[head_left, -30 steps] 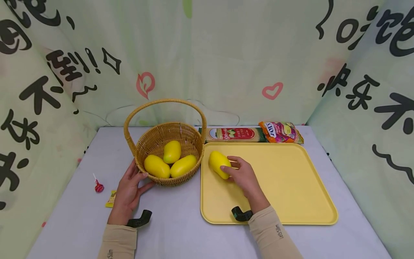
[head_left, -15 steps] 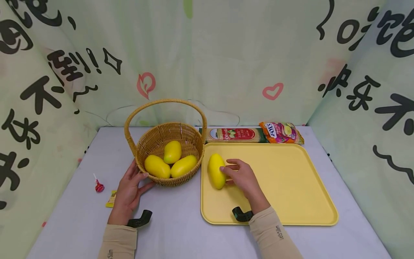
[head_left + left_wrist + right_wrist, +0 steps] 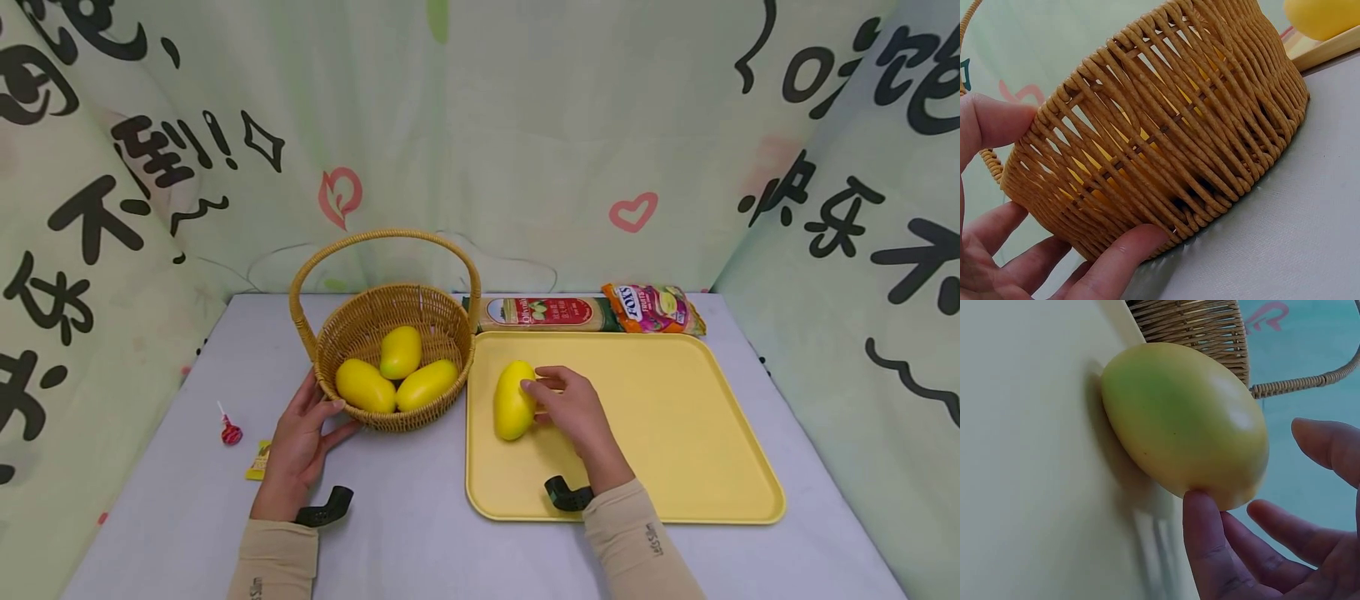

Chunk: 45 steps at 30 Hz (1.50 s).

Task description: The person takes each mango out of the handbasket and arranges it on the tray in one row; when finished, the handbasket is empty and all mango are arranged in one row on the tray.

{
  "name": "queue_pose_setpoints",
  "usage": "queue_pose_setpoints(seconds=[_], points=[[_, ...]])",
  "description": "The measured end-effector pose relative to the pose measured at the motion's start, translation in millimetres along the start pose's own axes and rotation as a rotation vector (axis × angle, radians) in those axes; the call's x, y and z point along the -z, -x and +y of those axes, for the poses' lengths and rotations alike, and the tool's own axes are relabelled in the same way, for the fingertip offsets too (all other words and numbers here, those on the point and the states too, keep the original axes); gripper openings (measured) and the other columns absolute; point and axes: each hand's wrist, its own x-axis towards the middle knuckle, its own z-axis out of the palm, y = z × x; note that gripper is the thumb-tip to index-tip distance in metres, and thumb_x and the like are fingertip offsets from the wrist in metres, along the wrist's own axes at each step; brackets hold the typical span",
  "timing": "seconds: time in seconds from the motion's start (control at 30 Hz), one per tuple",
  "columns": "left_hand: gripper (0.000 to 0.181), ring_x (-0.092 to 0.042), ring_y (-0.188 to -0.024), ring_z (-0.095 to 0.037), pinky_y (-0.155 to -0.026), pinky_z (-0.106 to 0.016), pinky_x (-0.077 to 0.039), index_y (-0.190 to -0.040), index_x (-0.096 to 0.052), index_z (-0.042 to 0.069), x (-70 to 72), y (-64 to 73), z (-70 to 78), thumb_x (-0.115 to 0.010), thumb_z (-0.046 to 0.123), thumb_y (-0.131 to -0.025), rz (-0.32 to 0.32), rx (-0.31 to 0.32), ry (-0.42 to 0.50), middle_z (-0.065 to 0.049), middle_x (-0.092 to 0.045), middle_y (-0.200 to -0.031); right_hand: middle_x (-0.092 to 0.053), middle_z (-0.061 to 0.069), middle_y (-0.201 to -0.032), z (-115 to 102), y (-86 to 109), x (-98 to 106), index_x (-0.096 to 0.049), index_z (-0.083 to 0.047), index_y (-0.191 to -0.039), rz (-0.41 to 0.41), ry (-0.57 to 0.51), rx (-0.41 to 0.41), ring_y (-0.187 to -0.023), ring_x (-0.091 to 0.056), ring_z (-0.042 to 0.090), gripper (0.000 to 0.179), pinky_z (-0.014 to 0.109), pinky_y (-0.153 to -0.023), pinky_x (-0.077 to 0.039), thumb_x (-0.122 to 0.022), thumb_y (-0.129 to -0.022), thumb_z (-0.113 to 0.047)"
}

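Note:
In the head view a yellow mango lies on the left part of a pale yellow tray. My right hand is at its right side. The right wrist view shows a fingertip touching the end of the mango, while another digit stands apart from it; the fingers are loose and not wrapped around it. My left hand holds the near left side of a wicker basket. In the left wrist view, one digit lies on the basket's rim and others along its lower wall. Three yellow mangoes lie inside.
Behind the tray lie a long package with a red label and an orange-purple FOX'S bag. A red lollipop and a small yellow packet are left of my left hand. Printed curtains enclose the table.
The mango on the tray has turned from slanted to nearly lengthwise, then shifted slightly right. My right hand has shifted slightly right too. The left hand and basket stay put.

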Motion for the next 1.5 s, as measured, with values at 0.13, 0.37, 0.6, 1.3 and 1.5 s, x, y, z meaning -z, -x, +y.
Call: queue_pose_setpoints(seconds=[0.13,0.37,0.6,1.3,1.5], points=[[0.079,-0.039,-0.152,-0.022,-0.106,-0.048,-0.056,-0.167,-0.022,0.046,0.5,0.4,-0.5,-0.054,0.007,-0.107,0.001,0.001,-0.001,0.012,-0.019,-0.178,-0.064,0.02,-0.14,0,-0.4,3,-0.06,-0.005,-0.146,0.015,0.006,0.008,-0.11,-0.071,0.031,0.055,0.037,-0.086,-0.066,-0.072,-0.1,-0.033],[0.078,-0.039,-0.151,-0.021,-0.106,-0.047,-0.057,-0.167,-0.022,0.047,1.2,1.0,-1.6,-0.054,0.007,-0.108,-0.003,-0.001,-0.003,0.013,-0.02,-0.177,-0.064,0.02,-0.141,0,0.1,9,-0.062,-0.004,-0.143,0.058,0.019,0.021,-0.112,-0.071,0.032,0.052,0.035,-0.086,-0.066,-0.071,-0.101,-0.034],[0.078,-0.038,-0.152,-0.022,-0.106,-0.048,-0.056,-0.167,-0.022,0.047,1.6,0.7,-1.8,-0.054,0.007,-0.107,-0.004,-0.003,-0.005,0.012,-0.019,-0.178,-0.063,0.02,-0.143,-1,-0.2,16,-0.062,-0.004,-0.143,0.075,0.037,0.022,-0.115,-0.07,0.033,0.053,0.036,-0.091,-0.065,-0.07,-0.102,-0.036],[0.08,-0.04,-0.15,-0.023,-0.102,-0.043,-0.06,-0.168,-0.021,0.044,2.3,-0.1,-3.2,-0.057,0.009,-0.106,0.001,-0.009,-0.014,0.009,-0.017,-0.179,-0.059,0.018,-0.15,-25,15.5,39,-0.055,-0.007,-0.151,0.042,0.017,0.086,-0.13,-0.064,0.037,0.062,0.035,-0.09,-0.065,-0.071,-0.101,-0.04],[0.079,-0.04,-0.15,-0.023,-0.104,-0.045,-0.058,-0.167,-0.021,0.046,1.4,0.9,-2.0,-0.056,0.009,-0.107,0.002,-0.003,-0.016,0.011,-0.018,-0.178,-0.058,0.018,-0.151,-48,18.5,40,-0.056,-0.01,-0.151,-0.033,0.057,0.19,-0.129,-0.066,0.037,0.064,0.04,-0.089,-0.065,-0.075,-0.098,-0.04]])
